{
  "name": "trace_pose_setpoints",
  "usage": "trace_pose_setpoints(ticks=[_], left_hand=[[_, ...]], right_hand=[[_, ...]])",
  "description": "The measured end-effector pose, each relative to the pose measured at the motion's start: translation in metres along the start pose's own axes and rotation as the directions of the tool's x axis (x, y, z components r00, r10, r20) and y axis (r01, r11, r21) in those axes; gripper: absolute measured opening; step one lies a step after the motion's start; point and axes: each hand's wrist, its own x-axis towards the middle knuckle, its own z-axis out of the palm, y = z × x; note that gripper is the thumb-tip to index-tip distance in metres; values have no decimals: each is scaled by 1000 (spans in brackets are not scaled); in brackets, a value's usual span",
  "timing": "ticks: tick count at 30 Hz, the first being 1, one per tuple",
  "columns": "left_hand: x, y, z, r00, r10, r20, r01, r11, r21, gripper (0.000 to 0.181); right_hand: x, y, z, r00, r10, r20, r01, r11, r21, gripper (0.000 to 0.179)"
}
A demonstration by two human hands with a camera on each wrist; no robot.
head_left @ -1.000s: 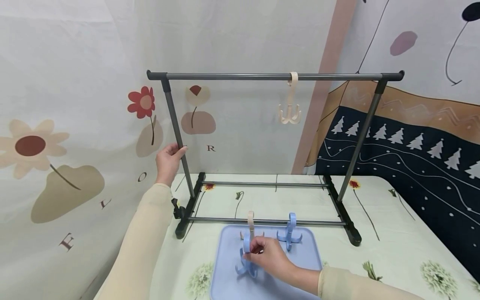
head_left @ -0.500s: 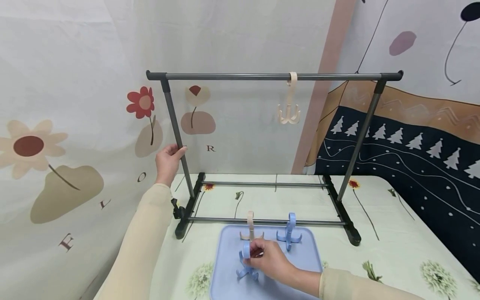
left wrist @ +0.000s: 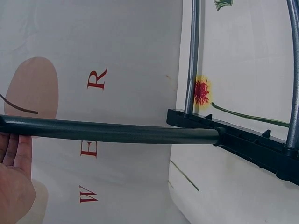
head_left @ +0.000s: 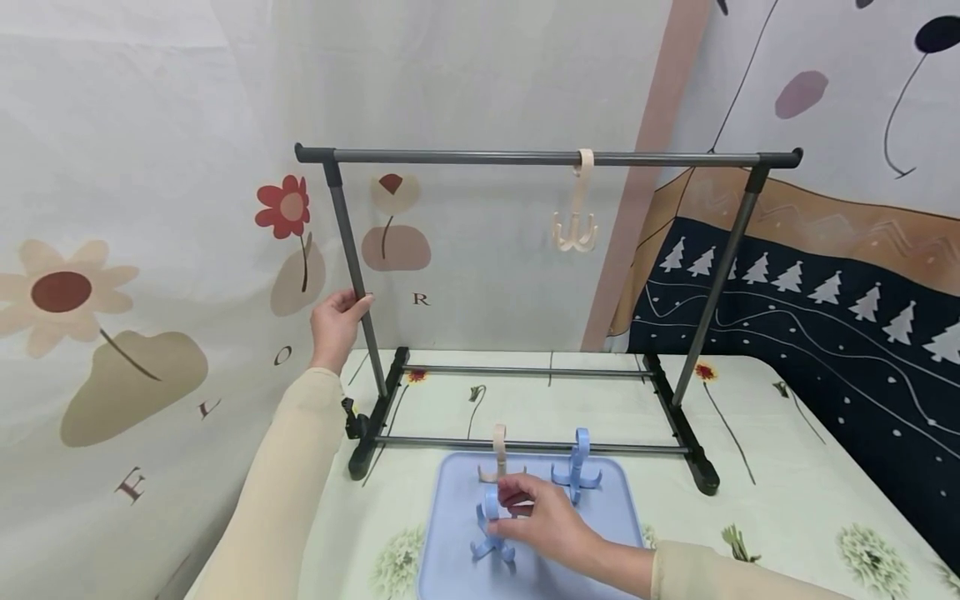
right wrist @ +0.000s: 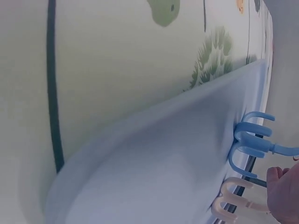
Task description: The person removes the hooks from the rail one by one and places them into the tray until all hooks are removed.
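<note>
In the head view my left hand grips the left upright of a dark metal rack, fingers behind it and thumb in front. The left wrist view shows that pole running past my fingers. A blue multi-prong hook stands on the blue tray. Right beside its top loop is my right hand, thumb and index finger spread apart; the thumb tip overlaps the stem. Whether it touches is unclear. In the right wrist view only part of my hand shows.
Farther back on the tray stand a beige hook and another blue hook. One beige hook hangs from the top bar, right of centre. The rack's black feet rest on the flower-print cloth.
The blue hook has come down slightly and now stands on the tray. My right thumb and index finger have spread, the hand shifting a little right. My left hand stays on the upright.
</note>
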Motion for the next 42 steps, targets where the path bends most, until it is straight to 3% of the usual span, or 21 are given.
trace_pose_setpoints(ticks=[4,10,21,25,33,42], left_hand=[[0,0,0,1000,2,-1,-2,1000,-5,42],[0,0,1,1000,0,-4,0,1000,5,45],[0,-1,1,1000,4,5,-4,1000,3,45],[0,-2,0,1000,8,12,-8,1000,2,45],[3,-4,-1,1000,17,22,-17,1000,7,46],[2,-3,-2,1000,24,12,-24,1000,11,46]], right_hand=[[-2,-7,-5,1000,-6,24,6,1000,8,59],[-3,-18,-12,999,-22,29,21,999,24,60],[16,-53,-41,989,8,-146,-16,998,-53,45],[27,-64,-55,974,-7,-224,-13,996,-89,40],[53,-93,-86,939,-141,-315,94,983,-157,39],[80,-126,-117,869,-280,-408,174,945,-277,38]])
